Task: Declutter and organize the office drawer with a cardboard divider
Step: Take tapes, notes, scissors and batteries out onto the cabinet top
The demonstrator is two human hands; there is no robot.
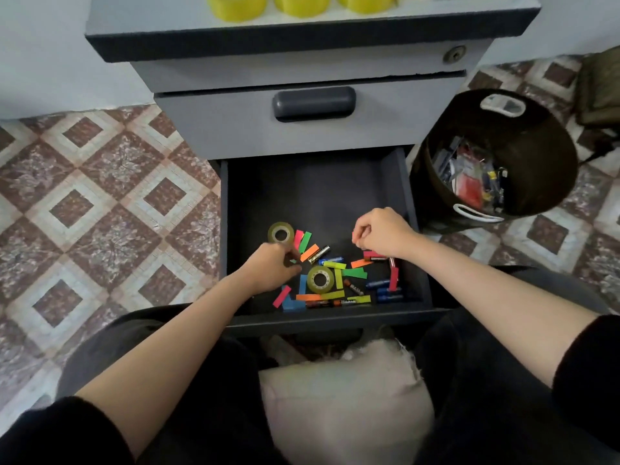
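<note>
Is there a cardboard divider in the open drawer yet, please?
No, the drawer holds loose tape rolls, batteries and coloured strips, no divider.

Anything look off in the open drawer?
Coloured paper strips and cylindrical batteries lie jumbled at all angles in the near half of the dark open drawer, around two rolls of clear tape. No cardboard divider is in view. The grey locked panel looks chipped along its lower edge.

Dark drawer [411,196] stands pulled open; toward its front two yellowish tape rolls [330,286] lie flat among scattered bright paper strips [305,241] and batteries [318,255]
</note>
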